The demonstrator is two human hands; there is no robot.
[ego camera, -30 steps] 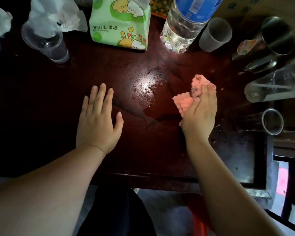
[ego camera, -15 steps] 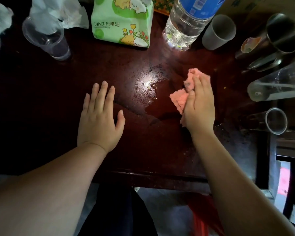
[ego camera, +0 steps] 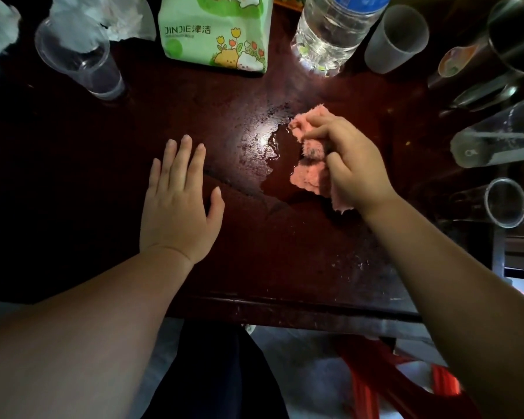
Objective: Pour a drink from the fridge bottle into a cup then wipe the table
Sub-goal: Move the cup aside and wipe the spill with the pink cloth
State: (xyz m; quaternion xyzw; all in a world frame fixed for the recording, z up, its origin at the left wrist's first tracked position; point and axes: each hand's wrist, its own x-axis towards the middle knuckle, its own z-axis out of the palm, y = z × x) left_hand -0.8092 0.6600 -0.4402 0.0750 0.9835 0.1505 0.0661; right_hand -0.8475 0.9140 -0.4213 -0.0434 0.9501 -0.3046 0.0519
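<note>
One pink cloth (ego camera: 307,178) sat bunched under the right hand (ego camera: 356,169), whose fingers (ego camera: 322,132) curled round it. The left hand (ego camera: 179,207) lay flat on the worktop (ego camera: 270,255), fingers straight.

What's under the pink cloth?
Dark wooden table, a wet patch showing at the crumpled pink cloth's left edge. Directly beneath is hidden by cloth and gripping right hand.

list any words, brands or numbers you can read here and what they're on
"JINJIE 津洁": printed on the green soft-plastic tissue pack, above its cartoon flowers.
Blue label of the clear plastic water bottle: white print, too blurred to read.
No other text is legible.
</note>
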